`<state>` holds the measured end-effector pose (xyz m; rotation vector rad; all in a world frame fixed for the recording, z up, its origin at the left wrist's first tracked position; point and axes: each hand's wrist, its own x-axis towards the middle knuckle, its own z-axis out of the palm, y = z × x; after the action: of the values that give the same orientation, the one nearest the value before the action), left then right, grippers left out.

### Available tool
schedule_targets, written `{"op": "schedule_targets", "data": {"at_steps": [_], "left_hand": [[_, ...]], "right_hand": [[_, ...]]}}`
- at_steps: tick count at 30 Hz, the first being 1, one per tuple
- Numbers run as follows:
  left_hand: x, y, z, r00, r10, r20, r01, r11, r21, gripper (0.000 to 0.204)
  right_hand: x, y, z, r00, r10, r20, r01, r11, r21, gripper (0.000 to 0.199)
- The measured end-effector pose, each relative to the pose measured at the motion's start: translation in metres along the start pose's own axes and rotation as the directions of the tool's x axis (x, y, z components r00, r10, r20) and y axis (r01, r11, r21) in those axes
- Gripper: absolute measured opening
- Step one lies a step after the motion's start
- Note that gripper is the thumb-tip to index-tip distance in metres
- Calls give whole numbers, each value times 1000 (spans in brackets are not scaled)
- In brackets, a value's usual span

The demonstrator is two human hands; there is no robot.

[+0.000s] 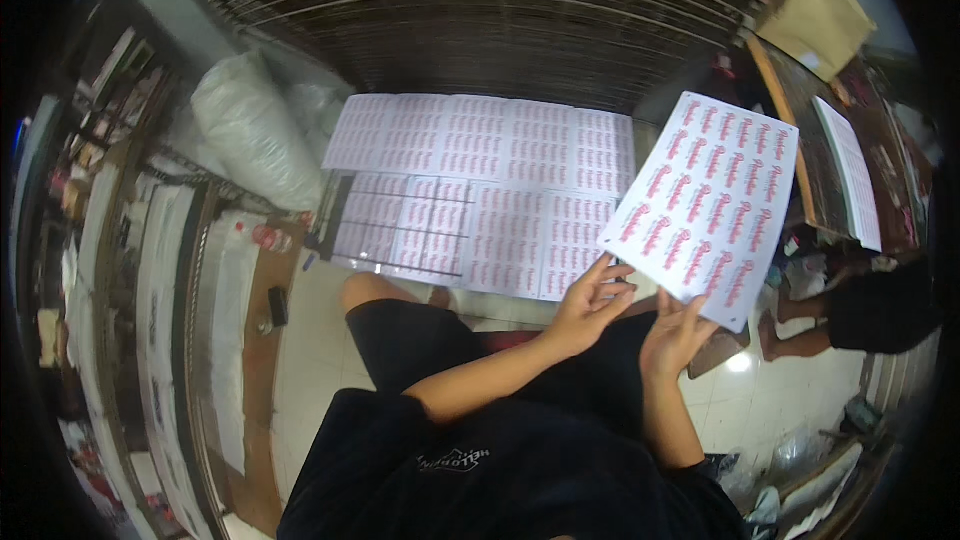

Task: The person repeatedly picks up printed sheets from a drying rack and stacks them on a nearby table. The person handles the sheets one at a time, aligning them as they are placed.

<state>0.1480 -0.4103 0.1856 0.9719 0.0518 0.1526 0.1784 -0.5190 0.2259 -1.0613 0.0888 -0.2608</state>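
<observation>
in the head view, a person in a black shirt (pixel 500 470) is holding up a white sheet (pixel 705 205) printed with red lettering. the right hand (pixel 673 338) is gripping the sheet by its bottom edge, thumb and fingers closing on it near the lower corner. the left hand (pixel 590 308) is hovering by the sheet's lower left corner, its fingers curving loosely and parting; whether they are touching the edge, one cannot tell. the sheet is tilting above the right end of two rows of sheets (pixel 510 235) with similar red print, which are lying before a dark rack (pixel 480 30). dark bars (pixel 400 230) are crossing the near row's left part. at right, another sheet (pixel 848 172) is resting on a wooden desk (pixel 783 130), and another person's legs (pixel 795 330) are showing below. a bulging plastic bag (pixel 250 125) is standing at left.
</observation>
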Motion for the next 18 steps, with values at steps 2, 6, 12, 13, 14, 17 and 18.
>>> {"op": "schedule_targets", "data": {"at_steps": [2, 6, 12, 13, 14, 17, 18], "left_hand": [[0, 14, 1, 998, 67, -7, -67, 998, -6, 51], [-15, 25, -2, 954, 174, -243, -153, 983, 103, 37], [-17, 40, -99, 787, 207, -581, -173, 978, 115, 34], [-17, 47, -123, 751, 283, -597, -244, 959, 147, 35], [-17, 54, -140, 672, 355, -650, -296, 933, 203, 37], [-25, 65, -210, 651, 337, -680, -228, 942, 248, 40], [-29, 64, -235, 649, 307, -697, -185, 951, 247, 39]], "right_hand": [[-17, 23, 8, 994, 30, 105, -34, 999, 36, 52], [-37, 48, 6, 966, 58, 253, -67, 997, 25, 56], [-4, 74, -19, 500, 67, 863, 668, 604, -434, 53], [3, 67, -20, 538, 111, 836, 613, 630, -478, 50], [14, 66, -34, 571, 142, 808, 624, 564, -540, 50], [45, 60, -94, 697, 181, 694, 605, 371, -705, 48], [52, 53, -108, 750, 165, 640, 575, 315, -755, 46]]}}
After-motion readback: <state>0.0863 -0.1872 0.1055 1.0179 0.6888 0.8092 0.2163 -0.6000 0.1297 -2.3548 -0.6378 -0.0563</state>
